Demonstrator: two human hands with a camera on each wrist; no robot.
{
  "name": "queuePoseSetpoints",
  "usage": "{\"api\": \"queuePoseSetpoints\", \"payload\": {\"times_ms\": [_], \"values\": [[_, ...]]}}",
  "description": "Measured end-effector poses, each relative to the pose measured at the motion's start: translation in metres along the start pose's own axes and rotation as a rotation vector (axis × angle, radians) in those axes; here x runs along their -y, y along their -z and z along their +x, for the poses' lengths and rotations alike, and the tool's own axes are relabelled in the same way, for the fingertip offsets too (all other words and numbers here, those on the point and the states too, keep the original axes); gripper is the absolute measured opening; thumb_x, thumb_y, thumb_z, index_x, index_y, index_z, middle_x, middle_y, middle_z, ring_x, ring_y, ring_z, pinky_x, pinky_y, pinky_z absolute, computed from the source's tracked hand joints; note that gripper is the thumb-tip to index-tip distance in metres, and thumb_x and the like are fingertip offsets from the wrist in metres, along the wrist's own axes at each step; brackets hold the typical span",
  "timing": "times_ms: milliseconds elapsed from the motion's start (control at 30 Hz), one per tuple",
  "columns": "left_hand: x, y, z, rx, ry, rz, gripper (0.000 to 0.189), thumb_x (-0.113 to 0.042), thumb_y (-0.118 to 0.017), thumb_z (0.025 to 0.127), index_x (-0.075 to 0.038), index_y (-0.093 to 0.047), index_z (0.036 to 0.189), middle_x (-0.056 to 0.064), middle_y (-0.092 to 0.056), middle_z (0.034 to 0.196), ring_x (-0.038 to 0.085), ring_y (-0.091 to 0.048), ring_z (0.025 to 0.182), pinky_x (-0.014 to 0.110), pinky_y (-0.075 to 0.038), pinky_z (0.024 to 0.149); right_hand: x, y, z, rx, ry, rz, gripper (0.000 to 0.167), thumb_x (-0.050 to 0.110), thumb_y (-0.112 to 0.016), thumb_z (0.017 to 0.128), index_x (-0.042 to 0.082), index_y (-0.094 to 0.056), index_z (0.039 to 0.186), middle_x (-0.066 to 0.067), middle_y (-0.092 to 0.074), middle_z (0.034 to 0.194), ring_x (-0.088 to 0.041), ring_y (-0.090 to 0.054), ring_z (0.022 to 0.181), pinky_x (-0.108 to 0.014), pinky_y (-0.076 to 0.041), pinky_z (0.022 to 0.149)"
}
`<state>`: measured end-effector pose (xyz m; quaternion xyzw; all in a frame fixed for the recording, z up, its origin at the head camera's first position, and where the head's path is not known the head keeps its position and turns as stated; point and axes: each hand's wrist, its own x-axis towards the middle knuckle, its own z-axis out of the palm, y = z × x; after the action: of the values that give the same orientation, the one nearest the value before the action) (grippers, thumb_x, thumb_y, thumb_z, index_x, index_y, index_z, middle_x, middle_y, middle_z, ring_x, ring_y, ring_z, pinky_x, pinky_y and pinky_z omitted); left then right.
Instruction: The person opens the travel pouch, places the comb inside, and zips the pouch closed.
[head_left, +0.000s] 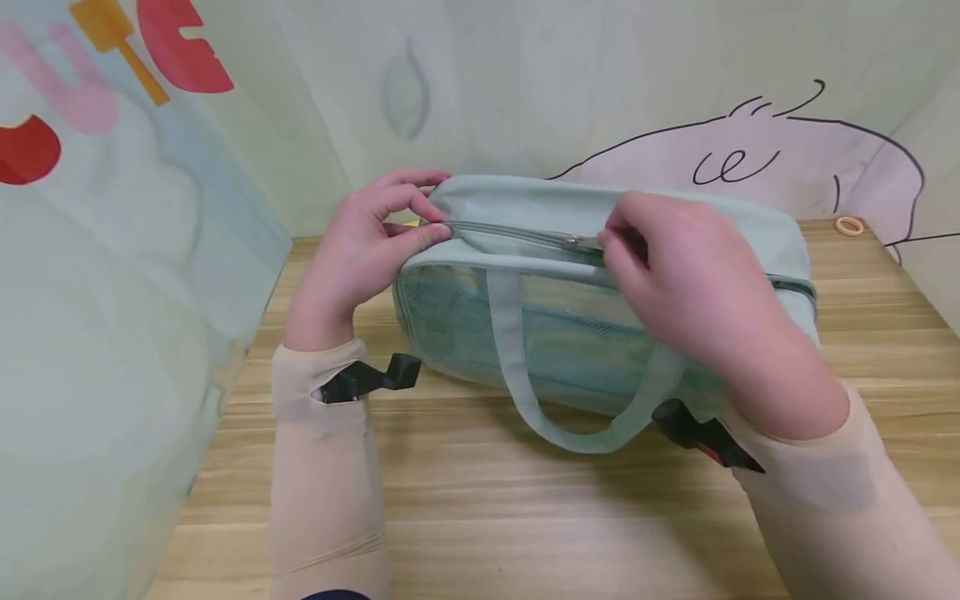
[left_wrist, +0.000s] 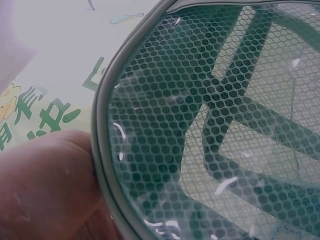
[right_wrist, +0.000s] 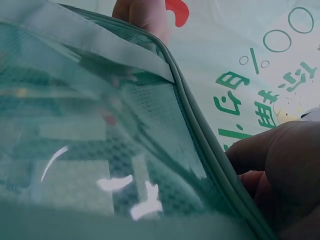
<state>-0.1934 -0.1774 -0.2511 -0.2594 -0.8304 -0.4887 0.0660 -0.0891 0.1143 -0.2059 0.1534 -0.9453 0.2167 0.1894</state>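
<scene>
A pale green zip bag (head_left: 465,325) with a clear plastic and mesh front stands on the table. My left hand (head_left: 363,242) pinches the bag's top left corner at the end of the zipper (head_left: 510,229). Farther right along the same zipper, my right hand (head_left: 682,275) pinches the zipper pull (head_left: 591,243), its fingertips partly hidden. A strap handle (head_left: 577,440) hangs down the bag's front. The left wrist view shows the mesh panel (left_wrist: 165,100) close up beside my hand. In the right wrist view, my right hand's fingers (right_wrist: 270,155) are at the bag's piped edge (right_wrist: 200,135).
The bag rests on a wood-grain table (head_left: 480,517). A small tan ring (head_left: 849,225) lies at the table's back right. Printed cloth (head_left: 525,83) hangs behind the table and along its left side (head_left: 105,333).
</scene>
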Motion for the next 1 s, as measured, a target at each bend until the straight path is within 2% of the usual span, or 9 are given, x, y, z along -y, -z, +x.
{"api": "queuePoseSetpoints", "payload": {"times_ms": [267, 500, 700, 833, 933, 1000], "values": [[0.003, 0.002, 0.000, -0.008, 0.020, -0.018, 0.010, -0.015, -0.077, 0.093, -0.007, -0.072, 0.089, -0.012, -0.061, 0.142, 0.006, -0.058, 0.129, 0.031, -0.056, 0.091, -0.012, 0.007, -0.014, -0.068, -0.036, -0.021, 0.021, 0.012, -0.052, 0.100, 0.010, -0.068, 0.087, -0.004, -0.060, 0.073, -0.020, -0.048, 0.063, -0.029, -0.037, 0.058], [0.004, 0.003, 0.000, -0.010, 0.016, -0.015, 0.011, -0.016, -0.077, 0.093, -0.007, -0.072, 0.089, -0.011, -0.062, 0.141, 0.006, -0.057, 0.130, 0.030, -0.056, 0.091, -0.026, 0.014, -0.027, -0.162, -0.063, 0.067, 0.019, 0.006, -0.056, 0.096, 0.009, -0.071, 0.084, -0.004, -0.056, 0.067, -0.013, -0.044, 0.061, -0.018, -0.033, 0.057], [0.004, 0.004, 0.001, -0.003, 0.021, -0.018, 0.012, -0.016, -0.077, 0.093, -0.006, -0.072, 0.089, -0.011, -0.061, 0.142, 0.007, -0.057, 0.130, 0.032, -0.056, 0.091, -0.041, 0.023, -0.038, -0.180, -0.101, 0.097, 0.019, 0.008, -0.058, 0.097, 0.011, -0.070, 0.083, -0.001, -0.050, 0.059, -0.006, -0.039, 0.054, -0.019, -0.032, 0.055], [0.004, 0.006, 0.001, -0.003, 0.022, -0.007, 0.012, -0.017, -0.077, 0.093, -0.006, -0.072, 0.090, -0.011, -0.061, 0.143, 0.008, -0.057, 0.130, 0.032, -0.056, 0.091, -0.051, 0.030, -0.043, -0.178, -0.156, 0.123, 0.019, 0.015, -0.060, 0.098, 0.013, -0.070, 0.082, 0.002, -0.048, 0.054, -0.004, -0.039, 0.052, -0.019, -0.033, 0.055], [0.005, 0.007, 0.000, -0.003, 0.026, -0.004, 0.012, -0.017, -0.077, 0.094, -0.006, -0.072, 0.090, -0.011, -0.061, 0.143, 0.008, -0.057, 0.130, 0.031, -0.056, 0.092, -0.058, 0.034, -0.047, -0.173, -0.198, 0.179, 0.018, 0.016, -0.062, 0.099, 0.013, -0.071, 0.084, 0.004, -0.048, 0.054, -0.005, -0.039, 0.054, -0.020, -0.033, 0.056], [0.005, 0.008, -0.001, -0.003, 0.026, -0.005, 0.012, -0.017, -0.077, 0.094, -0.006, -0.072, 0.090, -0.011, -0.061, 0.143, 0.008, -0.057, 0.131, 0.030, -0.056, 0.091, -0.063, 0.035, -0.049, -0.173, -0.198, 0.221, 0.016, 0.014, -0.064, 0.098, 0.012, -0.071, 0.084, 0.005, -0.050, 0.054, -0.006, -0.039, 0.053, -0.021, -0.033, 0.054]]}}
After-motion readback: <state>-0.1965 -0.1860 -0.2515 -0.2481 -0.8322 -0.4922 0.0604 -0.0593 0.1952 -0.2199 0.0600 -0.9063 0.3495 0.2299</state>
